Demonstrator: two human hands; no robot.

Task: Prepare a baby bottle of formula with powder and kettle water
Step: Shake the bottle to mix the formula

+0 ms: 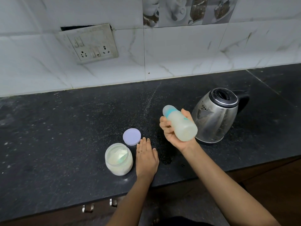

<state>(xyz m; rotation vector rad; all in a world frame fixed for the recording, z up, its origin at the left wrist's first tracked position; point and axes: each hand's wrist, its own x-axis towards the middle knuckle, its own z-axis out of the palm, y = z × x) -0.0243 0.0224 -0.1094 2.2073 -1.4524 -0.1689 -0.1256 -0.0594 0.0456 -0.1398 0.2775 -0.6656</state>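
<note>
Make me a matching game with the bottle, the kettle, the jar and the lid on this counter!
Things:
1. baby bottle
2. kettle
3. powder jar
4. lid

States:
A. lies flat on the counter, off the jar
B. stands open with powder inside
C. held tilted in the right hand
D. shiny metal with a black handle, farthest right

Pairs: 1-C, 2-D, 3-B, 4-A

A grimy socket panel sits on the tiled wall above the black counter.
</note>
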